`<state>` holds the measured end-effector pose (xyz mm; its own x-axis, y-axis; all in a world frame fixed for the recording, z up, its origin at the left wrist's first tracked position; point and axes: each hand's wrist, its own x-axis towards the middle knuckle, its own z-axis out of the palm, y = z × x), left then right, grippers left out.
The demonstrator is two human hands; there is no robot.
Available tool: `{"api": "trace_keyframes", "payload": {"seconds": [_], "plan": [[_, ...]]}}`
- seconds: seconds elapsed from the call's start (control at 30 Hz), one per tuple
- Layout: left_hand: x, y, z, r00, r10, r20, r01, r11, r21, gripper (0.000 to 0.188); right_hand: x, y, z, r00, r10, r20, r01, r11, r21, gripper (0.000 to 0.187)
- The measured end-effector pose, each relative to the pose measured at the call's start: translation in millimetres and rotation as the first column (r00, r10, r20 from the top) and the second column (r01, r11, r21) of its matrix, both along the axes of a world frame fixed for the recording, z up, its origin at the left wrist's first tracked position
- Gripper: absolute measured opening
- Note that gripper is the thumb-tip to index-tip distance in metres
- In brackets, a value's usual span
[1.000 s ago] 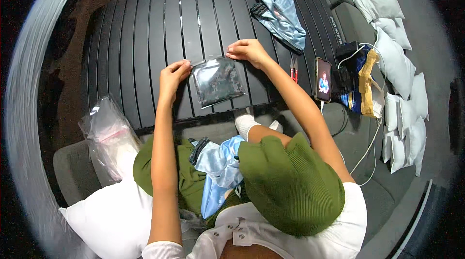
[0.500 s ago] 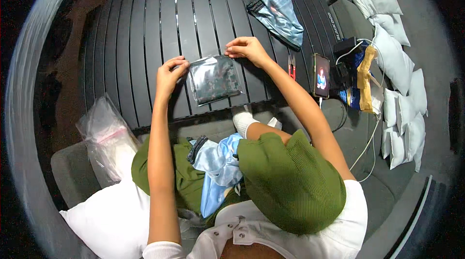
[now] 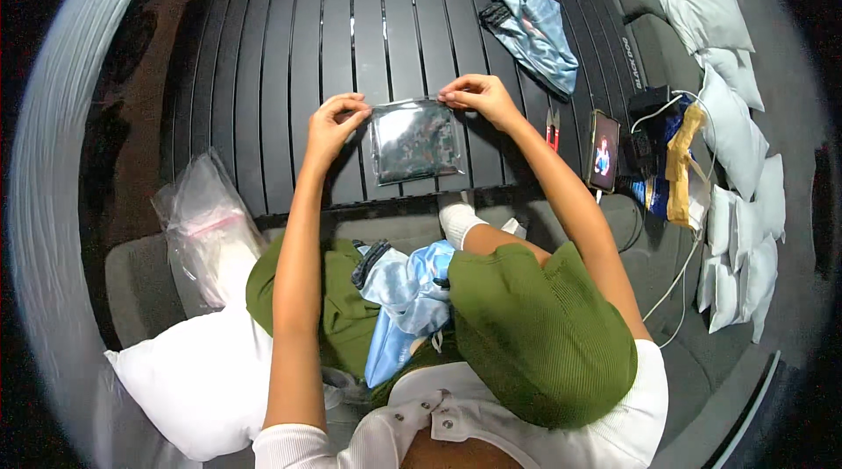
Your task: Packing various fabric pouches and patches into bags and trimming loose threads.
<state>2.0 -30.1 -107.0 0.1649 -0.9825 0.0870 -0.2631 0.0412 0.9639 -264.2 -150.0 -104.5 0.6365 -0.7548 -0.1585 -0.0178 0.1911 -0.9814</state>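
A clear plastic bag (image 3: 417, 143) with a dark, camouflage-patterned flat item inside lies on the black slatted table (image 3: 289, 48), near its front edge. Glare whitens part of the plastic. My left hand (image 3: 337, 129) pinches the bag's upper left corner between thumb and fingers. At the upper right corner, my right hand (image 3: 482, 101) pinches the edge in the same way. Shiny light-blue fabric with black elastic trim (image 3: 408, 294) is bunched in my lap, and a similar light-blue fabric piece (image 3: 537, 26) rests at the table's far right.
Red-handled snips (image 3: 553, 130) and a phone (image 3: 603, 153) with a lit screen lie to the right, beside a charger with white cables (image 3: 649, 101) and a blue-and-gold packet (image 3: 682, 162). White pillows (image 3: 706, 17) line the right side. At left are a clear plastic bag (image 3: 206, 228) and a white cushion (image 3: 202, 381).
The whole view has shifted, so most things appear farther right. The bag sits straighter, its slight tilt nearly gone. Both hands keep their pinch on its upper corners.
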Motion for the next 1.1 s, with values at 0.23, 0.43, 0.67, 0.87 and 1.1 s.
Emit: {"api": "trace_keyframes", "payload": {"seconds": [0.23, 0.43, 0.67, 0.87, 1.1], "plan": [[11.2, -0.5, -9.6, 0.997, -0.078, -0.015, 0.078, 0.997, -0.022, 0.007, -1.6, 1.7, -6.9, 0.998, 0.054, 0.022, -0.050, 0.983, -0.175, 0.011], [7.0, 1.3, -4.8, 0.993, -0.118, -0.027, 0.117, 0.992, -0.046, 0.004, -8.4, 6.8, -1.4, 0.992, 0.119, 0.034, -0.111, 0.977, -0.180, 0.009], [2.2, 4.0, 1.3, 0.988, -0.153, 0.029, 0.155, 0.987, -0.049, 0.003, -13.8, 9.4, 3.8, 0.989, 0.120, -0.082, -0.141, 0.931, -0.337, 0.010], [-0.5, 5.0, 8.1, 0.960, -0.160, 0.228, 0.169, 0.985, -0.021, 0.004, -17.1, 9.2, 9.3, 0.963, 0.108, -0.246, -0.224, 0.830, -0.511, 0.010], [2.6, 6.2, 8.3, 0.938, -0.205, 0.279, 0.240, 0.966, -0.099, 0.006, -15.8, 13.1, 14.8, 0.935, 0.122, -0.334, -0.322, 0.687, -0.651, 0.012]]}}
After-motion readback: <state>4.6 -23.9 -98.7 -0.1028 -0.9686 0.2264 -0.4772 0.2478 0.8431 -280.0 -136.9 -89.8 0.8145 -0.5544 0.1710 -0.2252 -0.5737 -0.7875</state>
